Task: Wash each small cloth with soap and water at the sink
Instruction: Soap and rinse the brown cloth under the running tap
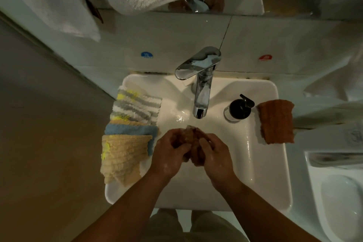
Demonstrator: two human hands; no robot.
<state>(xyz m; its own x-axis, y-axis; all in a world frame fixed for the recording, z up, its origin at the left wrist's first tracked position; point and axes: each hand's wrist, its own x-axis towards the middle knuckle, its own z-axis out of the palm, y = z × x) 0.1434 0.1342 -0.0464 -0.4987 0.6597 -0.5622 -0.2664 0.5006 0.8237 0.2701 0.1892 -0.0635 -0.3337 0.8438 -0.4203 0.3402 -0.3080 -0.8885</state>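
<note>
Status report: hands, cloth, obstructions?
Left hand and right hand both grip brown cloth over sink. Cloth stack left rim, orange cloth right rim. Nothing in the way.

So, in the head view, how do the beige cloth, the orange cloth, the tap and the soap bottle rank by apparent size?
1. beige cloth, largest.
2. tap and orange cloth: about alike; the tap stands nearer the camera, so unranked.
3. soap bottle, smallest.
</note>
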